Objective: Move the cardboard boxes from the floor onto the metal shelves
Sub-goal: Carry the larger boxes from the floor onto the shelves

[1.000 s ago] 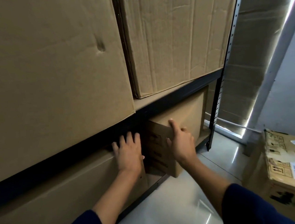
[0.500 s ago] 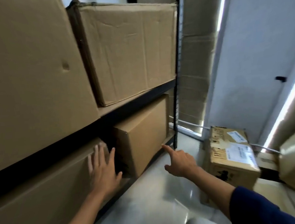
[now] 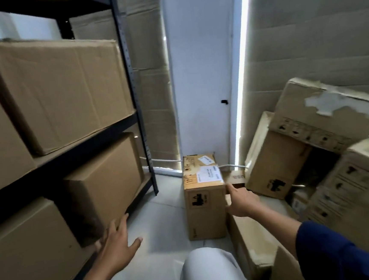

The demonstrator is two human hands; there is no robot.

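Low on the pale tiled floor (image 3: 162, 200) stands a tall brown cardboard box with white shipping labels on top (image 3: 204, 196), upright, between the black metal shelving unit (image 3: 141, 125) and a heap of larger printed cardboard boxes (image 3: 313, 142) on the right. The right hand (image 3: 240, 202) reaches to that box's upper right edge, forefinger out and touching the corner, its grip loose and clasping nothing. The left hand (image 3: 116, 244) hangs with fingers spread beside the lower shelf, just off the plain brown carton on the lower shelf (image 3: 107, 182); whether it touches the carton cannot be told. Above, a big creased brown carton (image 3: 63, 92) fills the upper shelf. Dark blue sleeves cover both forearms partly, and a pale grey knee (image 3: 210, 271) shows at the bottom.
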